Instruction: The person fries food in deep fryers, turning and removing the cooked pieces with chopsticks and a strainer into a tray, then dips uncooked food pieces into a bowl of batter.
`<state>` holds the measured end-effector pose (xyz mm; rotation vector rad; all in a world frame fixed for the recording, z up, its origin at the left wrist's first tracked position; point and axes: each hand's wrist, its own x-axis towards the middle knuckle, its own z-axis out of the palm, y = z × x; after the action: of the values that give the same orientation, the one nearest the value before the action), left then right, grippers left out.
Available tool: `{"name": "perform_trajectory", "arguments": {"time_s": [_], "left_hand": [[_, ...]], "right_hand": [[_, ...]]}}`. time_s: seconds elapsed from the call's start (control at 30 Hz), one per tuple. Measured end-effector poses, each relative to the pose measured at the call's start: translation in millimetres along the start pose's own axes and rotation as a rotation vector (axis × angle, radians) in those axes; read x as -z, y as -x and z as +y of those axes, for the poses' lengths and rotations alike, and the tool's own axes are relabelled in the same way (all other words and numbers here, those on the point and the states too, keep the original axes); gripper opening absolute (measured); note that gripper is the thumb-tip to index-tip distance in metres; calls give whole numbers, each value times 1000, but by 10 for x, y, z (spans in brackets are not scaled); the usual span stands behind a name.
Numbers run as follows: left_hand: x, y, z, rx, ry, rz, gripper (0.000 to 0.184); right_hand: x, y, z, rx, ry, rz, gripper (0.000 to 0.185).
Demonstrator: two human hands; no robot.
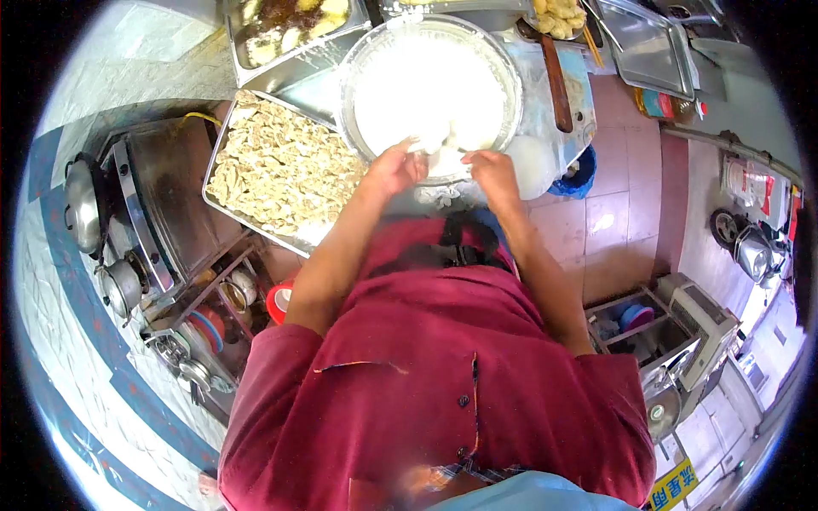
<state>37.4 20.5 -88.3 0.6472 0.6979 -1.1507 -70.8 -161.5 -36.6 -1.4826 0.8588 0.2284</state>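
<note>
My left hand is at the near left edge of a large round metal bowl, its fingers pinched on a pale, whitish piece. At the near right edge, my right hand has its fingertips closed on the other side of this piece. Glare washes out most of the white contents of the bowl. Left of the bowl, a rectangular metal tray holds many light brown pieces in a layer.
Behind the tray, a metal pan holds dark oil and yellowish pieces. A wooden-handled tool and chopsticks lie at the right, near a heap of yellow food. A blue bin stands below the table's right edge.
</note>
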Motion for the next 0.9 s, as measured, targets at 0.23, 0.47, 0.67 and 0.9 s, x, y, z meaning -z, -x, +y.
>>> {"name": "perform_trajectory", "arguments": {"time_s": [0.23, 0.47, 0.67, 0.9], "left_hand": [[-126, 322, 658, -159, 79, -38, 19], [-174, 490, 2641, -677, -248, 220, 18], [-114, 25, 3594, -741, -971, 502, 21], [-64, 296, 3407, -961, -1159, 606, 40]], "right_hand": [[422, -259, -202, -81, -210, 56, 23], [359, -28, 70, -47, -53, 73, 24], [404, 0, 324, -29, -38, 65, 22], [502, -21, 320, 31, -34, 104, 22]]}}
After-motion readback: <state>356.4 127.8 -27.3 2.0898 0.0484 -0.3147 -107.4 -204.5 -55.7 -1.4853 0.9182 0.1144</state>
